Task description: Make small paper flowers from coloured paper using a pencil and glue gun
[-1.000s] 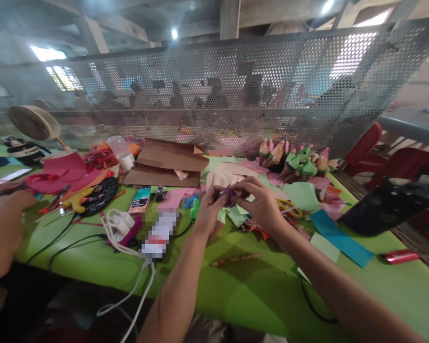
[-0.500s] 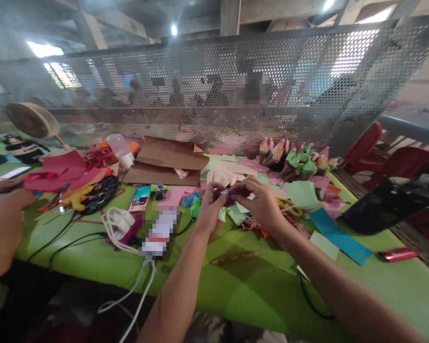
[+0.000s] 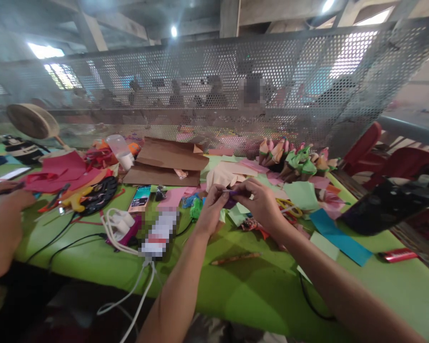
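Over the middle of the green table [image 3: 243, 295], my left hand [image 3: 211, 209] and my right hand [image 3: 258, 200] meet at a small purple piece [image 3: 230, 203], perhaps paper. Both pinch it between fingertips, and the fingers cover much of it. A thin pale edge shows by the left fingertips. Beneath the hands lie pale green paper scraps [image 3: 238, 216]. A pencil [image 3: 236, 258] rests nearer to me, and a bright green crumpled item [image 3: 196, 208] sits left of my left hand. Cream paper [image 3: 225, 172] is just behind the hands.
Left of me are a phone [image 3: 140, 198], a second phone [image 3: 160, 233] with white cables and a co-worker's hand [image 3: 12, 205]. Brown cardboard [image 3: 164, 162] and wrapped paper flowers [image 3: 302, 159] stand at the back. A black tumbler [image 3: 382, 205] lies to the right.
The purple piece shows more below my fingertips than before, and my fingers have shifted slightly on it. Everything else on the table stays in place.
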A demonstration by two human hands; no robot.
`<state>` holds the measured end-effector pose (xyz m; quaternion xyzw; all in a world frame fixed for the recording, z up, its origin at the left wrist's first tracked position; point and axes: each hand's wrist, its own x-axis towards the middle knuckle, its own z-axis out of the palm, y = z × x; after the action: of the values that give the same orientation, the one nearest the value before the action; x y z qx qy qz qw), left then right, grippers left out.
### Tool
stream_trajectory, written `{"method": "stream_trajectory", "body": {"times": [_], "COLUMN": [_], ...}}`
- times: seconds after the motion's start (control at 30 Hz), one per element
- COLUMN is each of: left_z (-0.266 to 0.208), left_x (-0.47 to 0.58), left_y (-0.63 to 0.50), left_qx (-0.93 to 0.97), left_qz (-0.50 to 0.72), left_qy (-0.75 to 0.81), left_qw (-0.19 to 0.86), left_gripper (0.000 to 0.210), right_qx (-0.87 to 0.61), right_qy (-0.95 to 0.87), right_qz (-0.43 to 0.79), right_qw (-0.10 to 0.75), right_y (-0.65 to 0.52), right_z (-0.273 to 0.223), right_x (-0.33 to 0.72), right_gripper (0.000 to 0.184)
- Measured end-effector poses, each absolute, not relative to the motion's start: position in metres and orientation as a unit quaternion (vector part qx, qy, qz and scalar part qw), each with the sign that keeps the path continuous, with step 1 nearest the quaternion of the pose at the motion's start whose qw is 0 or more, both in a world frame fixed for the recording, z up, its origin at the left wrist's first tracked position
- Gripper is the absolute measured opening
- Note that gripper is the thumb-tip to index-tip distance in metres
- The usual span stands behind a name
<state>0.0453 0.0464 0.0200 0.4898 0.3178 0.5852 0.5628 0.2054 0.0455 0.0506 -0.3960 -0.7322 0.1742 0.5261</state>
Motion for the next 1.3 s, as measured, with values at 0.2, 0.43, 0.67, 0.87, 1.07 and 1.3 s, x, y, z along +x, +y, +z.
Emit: {"method": "stream_trajectory", "body": {"times": [0.2, 0.43, 0.67, 0.87, 1.07, 1.3], "left_z": [0.018, 0.0181, 0.0242, 0.0195, 0.0182, 0.0216], "left_x": [0.0452, 0.0478, 0.0471, 0.049, 0.0493, 0.0487], "left_y": [0.0482, 0.0496, 0.0482, 0.051, 0.0527, 0.0499], "left_qx": [0.482, 0.458, 0.444, 0.442, 0.435, 0.489], "left_qz": [0.594, 0.636, 0.609, 0.608, 0.636, 0.641], "left_qy": [0.306, 0.294, 0.274, 0.274, 0.295, 0.343], "left_qw": [0.566, 0.547, 0.598, 0.601, 0.565, 0.482], "left_gripper": [0.039, 0.04, 0.052, 0.049, 0.043, 0.024], "right_qx": [-0.382, -0.41, -0.403, -0.403, -0.389, -0.406], "right_qy": [-0.721, -0.706, -0.703, -0.695, -0.705, -0.7], "right_qz": [0.204, 0.153, 0.133, 0.16, 0.212, 0.223], "right_qw": [0.542, 0.557, 0.57, 0.574, 0.554, 0.543], "right_y": [0.0466, 0.0444, 0.0445, 0.0423, 0.0408, 0.0396], "right_z": [0.0486, 0.0541, 0.0523, 0.0539, 0.0558, 0.0558], "right_x": [0.2038, 0.2061, 0.2053, 0.2037, 0.2031, 0.2013], "right_gripper": [0.009, 0.013, 0.009, 0.009, 0.01, 0.02]}}
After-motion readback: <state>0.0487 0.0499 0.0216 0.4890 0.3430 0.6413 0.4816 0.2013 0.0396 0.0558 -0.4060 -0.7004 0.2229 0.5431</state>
